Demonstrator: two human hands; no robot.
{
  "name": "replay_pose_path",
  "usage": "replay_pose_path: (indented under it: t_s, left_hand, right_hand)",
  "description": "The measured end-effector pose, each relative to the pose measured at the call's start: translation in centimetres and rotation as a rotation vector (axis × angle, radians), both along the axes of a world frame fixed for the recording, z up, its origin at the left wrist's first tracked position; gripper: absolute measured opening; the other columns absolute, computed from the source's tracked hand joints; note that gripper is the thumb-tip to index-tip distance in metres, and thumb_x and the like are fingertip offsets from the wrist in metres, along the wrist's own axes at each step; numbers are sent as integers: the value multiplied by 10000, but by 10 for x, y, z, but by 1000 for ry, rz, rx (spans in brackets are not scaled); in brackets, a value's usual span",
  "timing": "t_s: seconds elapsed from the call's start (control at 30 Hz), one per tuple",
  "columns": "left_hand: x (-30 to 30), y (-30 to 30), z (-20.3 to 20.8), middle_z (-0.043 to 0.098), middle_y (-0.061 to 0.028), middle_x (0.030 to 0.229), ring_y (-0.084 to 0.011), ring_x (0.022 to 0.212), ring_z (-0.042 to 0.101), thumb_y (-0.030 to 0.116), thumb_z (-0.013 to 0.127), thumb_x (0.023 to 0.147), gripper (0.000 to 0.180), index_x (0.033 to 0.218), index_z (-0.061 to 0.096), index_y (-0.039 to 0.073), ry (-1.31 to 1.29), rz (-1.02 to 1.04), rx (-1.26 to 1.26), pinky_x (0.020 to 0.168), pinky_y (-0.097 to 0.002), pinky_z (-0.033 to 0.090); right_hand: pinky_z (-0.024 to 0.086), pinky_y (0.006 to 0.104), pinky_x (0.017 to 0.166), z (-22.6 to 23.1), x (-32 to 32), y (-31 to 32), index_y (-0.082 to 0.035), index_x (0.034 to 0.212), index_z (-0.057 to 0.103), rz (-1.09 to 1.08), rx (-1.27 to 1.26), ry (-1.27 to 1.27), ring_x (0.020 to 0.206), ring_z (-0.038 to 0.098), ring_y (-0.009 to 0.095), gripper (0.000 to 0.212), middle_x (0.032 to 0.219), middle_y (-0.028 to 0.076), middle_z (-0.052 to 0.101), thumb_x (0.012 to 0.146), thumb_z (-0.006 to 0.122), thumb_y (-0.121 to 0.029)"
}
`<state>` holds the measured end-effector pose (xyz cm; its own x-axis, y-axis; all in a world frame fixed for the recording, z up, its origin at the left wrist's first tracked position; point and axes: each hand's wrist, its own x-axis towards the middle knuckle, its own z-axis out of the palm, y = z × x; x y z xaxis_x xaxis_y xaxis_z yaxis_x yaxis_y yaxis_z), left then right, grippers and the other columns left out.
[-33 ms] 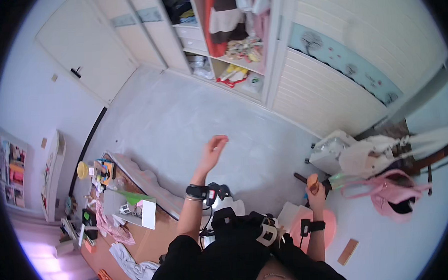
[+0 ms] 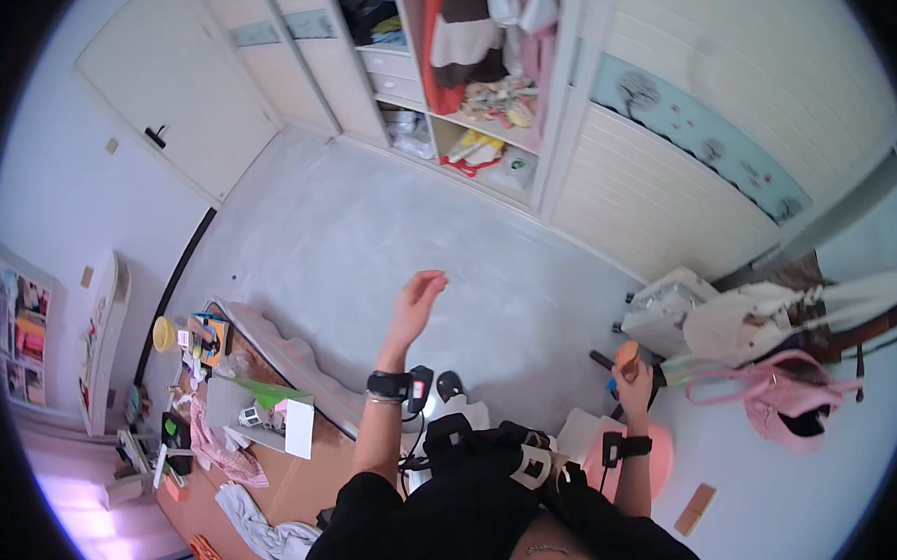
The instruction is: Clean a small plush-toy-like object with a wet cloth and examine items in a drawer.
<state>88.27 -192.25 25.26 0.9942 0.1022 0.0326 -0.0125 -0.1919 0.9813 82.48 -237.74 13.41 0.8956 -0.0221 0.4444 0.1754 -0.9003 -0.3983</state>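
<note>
My left hand (image 2: 417, 303) is held out over the grey floor, its fingers loosely bent with nothing in them. Over at the right, my right hand (image 2: 633, 392) is closed round a small orange-brown object with a rounded top (image 2: 627, 353). Its exact kind is too small to make out. Close beside that hand lies a dark stick-like thing (image 2: 601, 359), partly hidden, with a bit of blue. Below the right wrist stands a pink round tub or stool (image 2: 659, 456), half covered by my forearm. Both wrists wear black straps with small devices.
Ahead is an open wardrobe (image 2: 431, 111) with clothes and bags. A white suitcase (image 2: 670, 305) and a pink bag (image 2: 789, 395) are at the right. A cluttered desk (image 2: 307, 476) stands at the left. Beyond it is a closed white door (image 2: 175, 102).
The view has shifted slightly. My left hand sits a little further left, and a dark shoe shows more fully beneath it. My right hand keeps its hold on the orange-brown object.
</note>
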Motion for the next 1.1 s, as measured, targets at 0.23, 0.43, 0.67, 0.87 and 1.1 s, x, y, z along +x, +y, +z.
replay_pose_path:
  t_s: [0.23, 0.43, 0.67, 0.87, 1.1]
  left_hand:
    - [-16, 212, 12, 637, -108, 969, -184, 884, 625, 150, 503, 939, 256, 1116, 547, -29, 0, 467, -214, 802, -293, 497]
    - [-18, 318, -6, 617, -57, 906, -140, 858, 620, 174, 515, 937, 220, 1073, 564, 9, 0, 823, -347, 709, -246, 480]
    - [11, 407, -26, 646, -111, 956, -146, 864, 616, 116, 553, 896, 246, 1117, 519, 14, 19, 1206, -323, 677, -252, 500]
    - [25, 483, 1, 630, -83, 913, -150, 857, 618, 151, 541, 926, 192, 988, 587, -26, -195, 1361, -199, 689, -269, 522]
    - [20, 530, -36, 641, -71, 869, -135, 740, 610, 178, 517, 940, 224, 931, 602, -29, -122, 1658, -322, 667, -256, 498]
  right_hand:
    - [425, 244, 531, 71, 148, 197, -35, 1045, 542, 91, 863, 292, 645, 544, 90, 291, 806, 15, 579, 842, 654, -210]
    - [409, 240, 460, 91, 242, 302, -80, 996, 527, 77, 1535, 490, 575, 533, 101, 281, 803, 44, 592, 867, 587, -323]
    - [404, 213, 478, 73, 380, 439, -89, 1033, 507, 288, 1163, 780, 548, 500, 91, 261, 759, 30, 547, 872, 616, -264]
    - [426, 210, 479, 97, 475, 690, -71, 992, 498, 640, 846, 1105, 602, 562, 108, 280, 758, 34, 568, 854, 646, -264]
    - [442, 216, 528, 121, 502, 939, -48, 985, 503, 1184, 807, 1171, 684, 596, 114, 266, 809, 49, 593, 853, 653, -225]
